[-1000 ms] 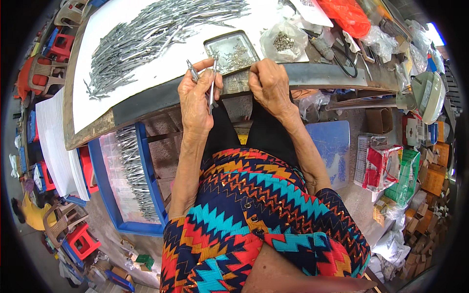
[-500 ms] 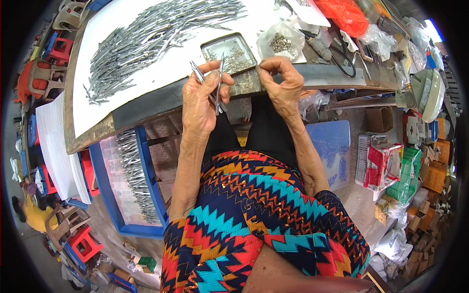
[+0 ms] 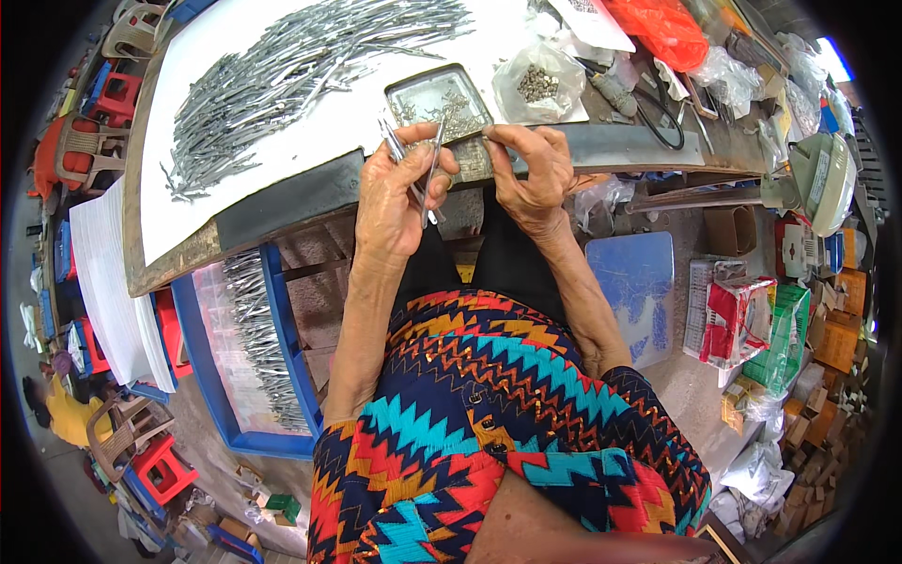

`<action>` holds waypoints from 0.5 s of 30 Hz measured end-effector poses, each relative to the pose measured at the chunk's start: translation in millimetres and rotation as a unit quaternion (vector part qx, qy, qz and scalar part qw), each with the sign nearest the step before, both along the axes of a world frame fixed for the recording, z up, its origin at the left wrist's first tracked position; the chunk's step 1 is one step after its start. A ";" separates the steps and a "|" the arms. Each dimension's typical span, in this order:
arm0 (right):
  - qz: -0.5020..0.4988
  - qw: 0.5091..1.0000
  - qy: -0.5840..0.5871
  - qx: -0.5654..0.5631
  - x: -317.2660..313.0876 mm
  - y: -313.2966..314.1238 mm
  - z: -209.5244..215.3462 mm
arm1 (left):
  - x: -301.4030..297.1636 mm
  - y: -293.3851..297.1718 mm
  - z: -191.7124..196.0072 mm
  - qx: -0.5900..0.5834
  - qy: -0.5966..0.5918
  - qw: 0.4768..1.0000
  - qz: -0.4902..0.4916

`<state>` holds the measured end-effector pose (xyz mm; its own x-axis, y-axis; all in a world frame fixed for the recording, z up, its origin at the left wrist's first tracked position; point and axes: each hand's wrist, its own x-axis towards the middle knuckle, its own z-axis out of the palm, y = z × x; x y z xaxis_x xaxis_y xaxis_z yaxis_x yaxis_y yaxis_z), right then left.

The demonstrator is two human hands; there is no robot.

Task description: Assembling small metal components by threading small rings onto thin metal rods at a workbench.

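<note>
At the near edge of the desk (image 3: 282, 211), both hands have drawn in over the shallow rectangular metal tray of small silver fittings (image 3: 437, 99). The left hand (image 3: 399, 193) is closed around a few thin silver metal rods (image 3: 413, 164), their tips poking up past the thumb toward the tray. A second ago that hand sat lower, off the desk's lip, with the rods angled down; now it is lifted and the rods stand almost level with the tray's front rim. The right hand (image 3: 531, 174) has come in too, fingertips pinched together at the tray's near corner, apparently on one of the tiny fittings, though the piece itself is too small to make out. The two hands are close but not touching, which reads as a fitting about to meet a rod end.

Behind the tray, a wide heap of loose silver rods (image 3: 291, 70) spreads over the white sheet (image 3: 197, 141). Just right of the tray lies a clear plastic bag of small metal pieces (image 3: 537, 85). Below the desk, a blue-framed bin (image 3: 282, 320) holds more rods.
</note>
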<state>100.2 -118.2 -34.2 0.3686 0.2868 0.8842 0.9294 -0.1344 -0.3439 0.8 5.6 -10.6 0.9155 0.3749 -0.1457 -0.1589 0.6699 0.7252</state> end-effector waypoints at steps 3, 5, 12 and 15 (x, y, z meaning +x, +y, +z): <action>-0.006 1.000 0.000 -0.028 3.2 -3.1 -2.2 | 0.8 0.6 0.7 -0.008 0.004 1.000 -0.001; -0.011 0.999 0.004 -0.047 3.5 -4.5 -2.7 | 0.7 2.4 -0.9 0.001 0.013 1.000 0.006; -0.015 0.988 0.038 -0.151 -0.6 -0.7 -5.5 | -7.2 15.9 2.8 0.009 0.039 0.998 0.055; -0.022 0.987 0.040 -0.154 -0.1 0.0 -7.4 | -11.1 22.2 4.8 0.013 0.039 0.998 0.056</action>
<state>100.1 -118.3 -41.6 0.4520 0.5199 0.7248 0.8918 -0.2828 -0.3533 -10.3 27.8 -5.8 0.8544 0.4779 -0.2037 -0.1737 0.6323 0.7550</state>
